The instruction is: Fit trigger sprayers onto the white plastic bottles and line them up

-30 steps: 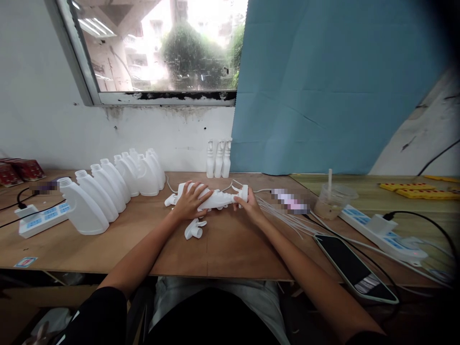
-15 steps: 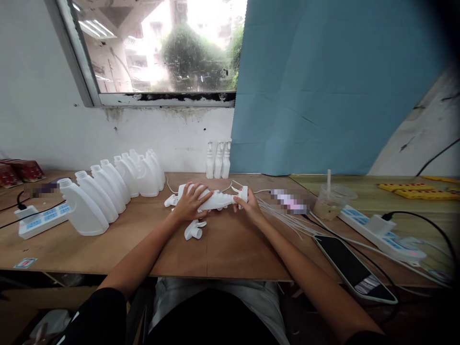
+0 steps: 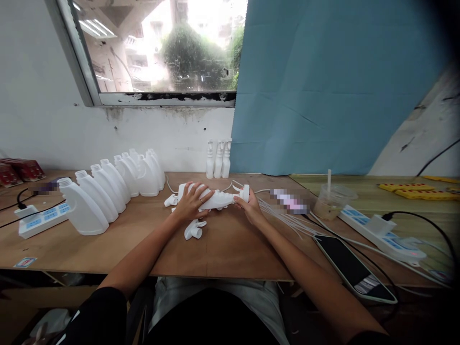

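A white bottle [image 3: 220,200] lies on its side above the brown table, its neck pointing right. My left hand [image 3: 192,202] is wrapped over the bottle's body. At the neck, my right hand [image 3: 248,205] grips a white spray head [image 3: 246,192], which meets the bottle's neck. One loose white spray head [image 3: 194,230] rests on the table below my left hand. Another [image 3: 171,200] lies just left of the bottle's base. Thin white tubes [image 3: 282,218] are spread to the right of my right hand.
Several open white bottles [image 3: 86,206] stand at the left, beside a power strip [image 3: 43,221]. Three spray bottles [image 3: 217,160] stand by the wall. At the right are a plastic cup [image 3: 332,201], a phone [image 3: 354,268], another power strip [image 3: 381,235] and cables.
The fingers of my right hand have shifted slightly around the spray head, which has turned a little. My left hand and the bottle have hardly moved.
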A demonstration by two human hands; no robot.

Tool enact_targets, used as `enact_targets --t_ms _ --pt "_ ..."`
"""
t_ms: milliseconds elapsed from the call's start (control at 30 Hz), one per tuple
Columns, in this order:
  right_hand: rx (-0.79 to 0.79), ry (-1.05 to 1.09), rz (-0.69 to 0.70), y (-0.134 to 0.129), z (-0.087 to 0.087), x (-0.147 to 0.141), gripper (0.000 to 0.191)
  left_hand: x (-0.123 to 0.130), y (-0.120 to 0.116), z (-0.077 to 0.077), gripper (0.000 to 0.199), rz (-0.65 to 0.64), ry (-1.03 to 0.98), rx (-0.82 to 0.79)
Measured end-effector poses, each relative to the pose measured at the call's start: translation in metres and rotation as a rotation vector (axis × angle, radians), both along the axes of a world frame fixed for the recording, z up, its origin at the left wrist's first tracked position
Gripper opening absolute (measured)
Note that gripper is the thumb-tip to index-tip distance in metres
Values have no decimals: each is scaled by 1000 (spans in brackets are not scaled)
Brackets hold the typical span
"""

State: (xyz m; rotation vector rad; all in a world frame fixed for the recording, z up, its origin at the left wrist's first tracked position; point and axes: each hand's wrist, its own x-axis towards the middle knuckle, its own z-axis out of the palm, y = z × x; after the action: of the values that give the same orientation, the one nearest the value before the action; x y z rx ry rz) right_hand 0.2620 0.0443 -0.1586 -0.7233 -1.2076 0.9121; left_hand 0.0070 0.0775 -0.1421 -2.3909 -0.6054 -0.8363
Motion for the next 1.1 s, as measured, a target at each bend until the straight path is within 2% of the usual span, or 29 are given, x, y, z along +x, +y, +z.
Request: enact_targets --t_ms 333,400,500,600,733,867,967,1100 --pt "-17 -9 -25 -2 4 -3 43 1 -1 0 69 2 -18 5" --pt "-15 -18 30 -5 8 -2 45 0 0 1 69 -2 -33 -6" --pt "-16 -50 197 -12 17 0 50 -2 -1 5 70 -7 -97 -55" --pt "-24 -111 302 -18 23 -1 63 -2 -2 8 71 -49 -130 -93" --pt "1 -105 240 -17 20 -4 73 1 -4 8 73 -126 -129 -116" --pt "30 -159 111 -11 15 -3 59 6 -5 4 74 -157 -158 -129" --pt "35 -200 107 -11 17 0 51 8 -5 4 74 -163 -168 -127" --pt "34 -142 120 -15 23 -1 57 10 -5 5 74 -156 -159 -120"
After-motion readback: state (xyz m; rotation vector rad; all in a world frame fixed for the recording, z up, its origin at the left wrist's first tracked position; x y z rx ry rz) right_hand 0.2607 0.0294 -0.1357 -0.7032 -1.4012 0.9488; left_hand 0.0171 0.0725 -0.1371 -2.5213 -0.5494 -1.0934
